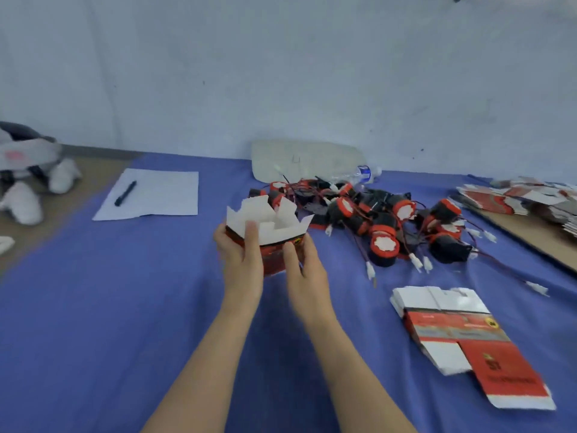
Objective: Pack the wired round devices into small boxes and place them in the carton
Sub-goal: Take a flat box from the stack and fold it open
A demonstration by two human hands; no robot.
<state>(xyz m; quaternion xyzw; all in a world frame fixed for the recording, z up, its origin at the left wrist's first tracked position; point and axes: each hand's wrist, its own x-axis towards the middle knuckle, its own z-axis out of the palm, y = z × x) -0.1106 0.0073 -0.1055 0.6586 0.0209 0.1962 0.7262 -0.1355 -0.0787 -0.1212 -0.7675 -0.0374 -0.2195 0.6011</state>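
Head view: your left hand [240, 256] and right hand [305, 271] clamp fingers on one red cardboard box [271, 245], white flaps up. Round wired devices [379, 220] heap at two o'clock.

matt blue cloth [125, 292], printed card box [274, 254] (white inside)
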